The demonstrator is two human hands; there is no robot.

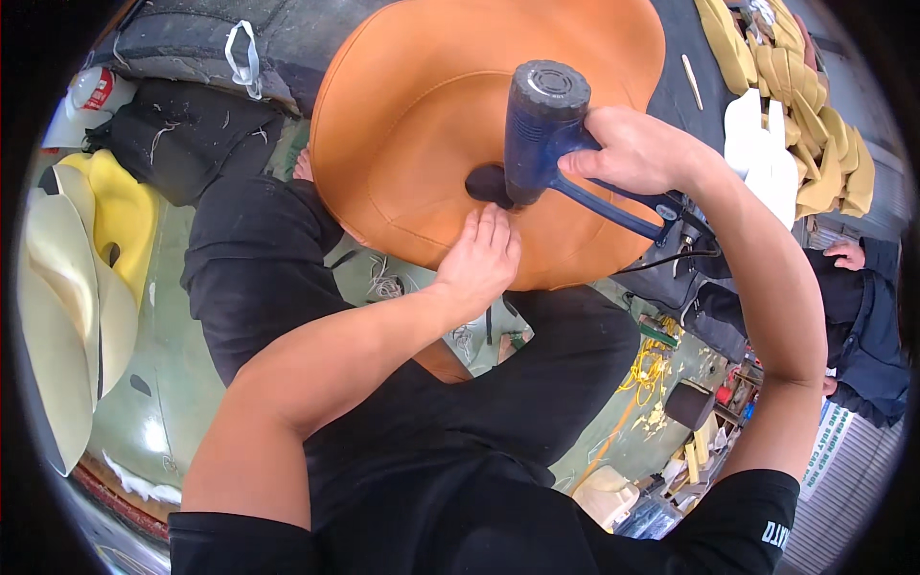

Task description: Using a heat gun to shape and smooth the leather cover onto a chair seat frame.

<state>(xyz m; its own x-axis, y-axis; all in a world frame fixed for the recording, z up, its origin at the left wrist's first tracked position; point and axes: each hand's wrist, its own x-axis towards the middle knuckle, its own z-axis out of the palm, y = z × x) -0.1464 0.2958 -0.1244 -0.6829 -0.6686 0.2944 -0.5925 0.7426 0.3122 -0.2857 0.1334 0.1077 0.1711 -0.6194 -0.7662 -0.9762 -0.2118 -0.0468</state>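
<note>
Green floor (172, 374) spreads below your left fingers (492, 228), which touch the orange cover (412, 163) beside its dark hole (484, 185); whether they pinch it, I can't tell. Just beyond them, your right fingers (581, 163) grip a blue heat gun (533, 139). Tan foam pieces (813, 120) lie well past those, rightward.

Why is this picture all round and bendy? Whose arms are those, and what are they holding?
There's no robot here, just a person! A wide fisheye camera on their head looks down, so edges bend and you see their own arms. The right hand holds a dark blue tool, shaped like a heat gun. The left hand touches a big orange piece near its dark hole. On the dark work surface to the right lies a pale stick. Another person is at the right edge.
</note>
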